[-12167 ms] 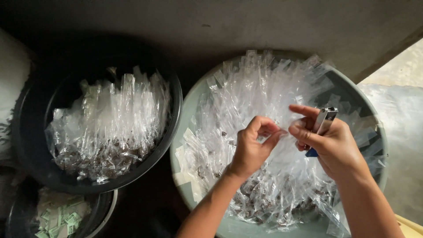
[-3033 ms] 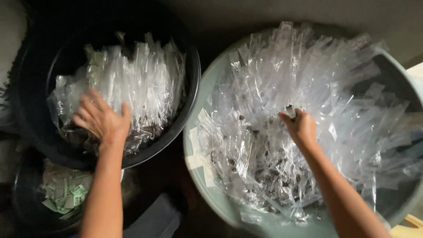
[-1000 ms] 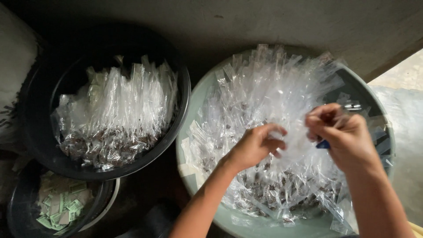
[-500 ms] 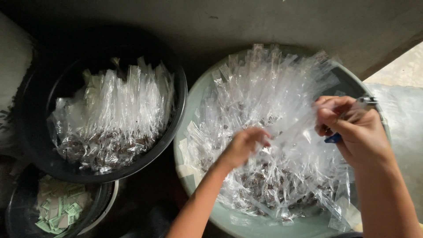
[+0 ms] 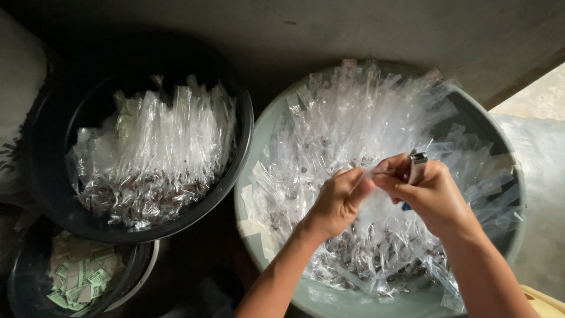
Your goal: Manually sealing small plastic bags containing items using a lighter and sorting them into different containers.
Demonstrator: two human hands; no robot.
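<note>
Over the middle of the round grey-green basin [image 5: 268, 126], heaped with crinkly clear packets, the left hand [image 5: 340, 200] and right hand [image 5: 432, 194] pinch one thin clear sachet [image 5: 376, 172], lying roughly left-right between them. The right hand also clasps a metal stapler [image 5: 416, 167], upright.

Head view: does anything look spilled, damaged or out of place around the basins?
Nothing stands out. The clear packets sit heaped inside the grey-green basin, others in the black basin. No spill shows. The left hand and right hand, which grips a small metal tool, pinch one packet over the pile.
</note>
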